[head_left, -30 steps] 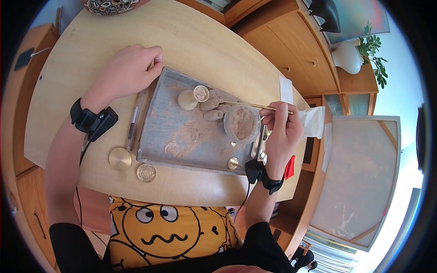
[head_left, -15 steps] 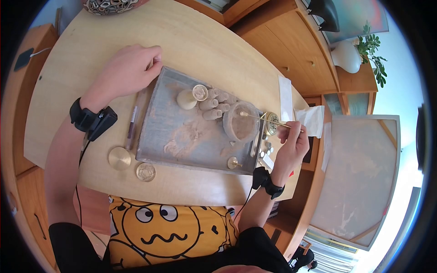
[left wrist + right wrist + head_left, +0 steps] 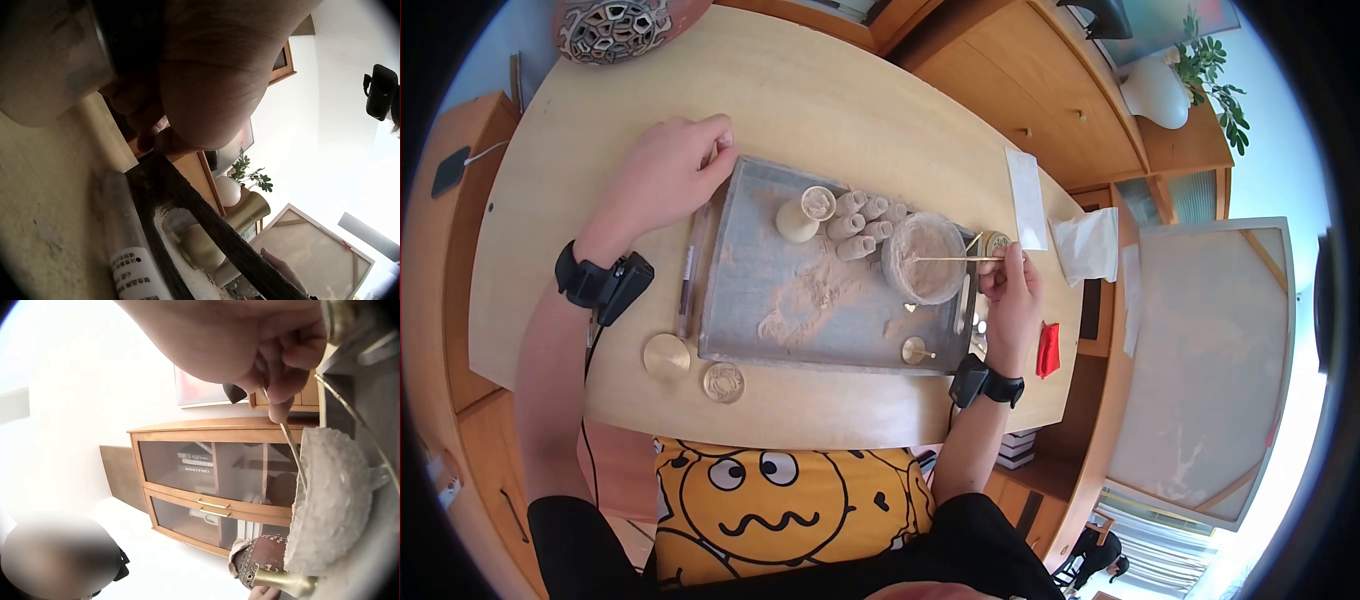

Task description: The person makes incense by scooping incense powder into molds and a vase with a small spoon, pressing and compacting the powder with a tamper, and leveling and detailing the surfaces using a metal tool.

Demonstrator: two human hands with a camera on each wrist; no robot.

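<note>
Right grip [image 3: 1012, 297] pinching golden rod [image 3: 952, 260], left grip [image 3: 668, 168] loosely curled

A bowl [image 3: 334, 506] hides the tip of a rod [image 3: 290, 439], right wrist view; head view crops a patterned pot [image 3: 615, 28].

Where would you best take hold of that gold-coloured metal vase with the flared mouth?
Probably by the vase's narrow neck, just under the rim, from the left hand's side. The neck is slimmer than the rounded body, and the small, dusty brown bottles crowd its right side. Brownish powder fills the mouth, so better keep it level.
</note>
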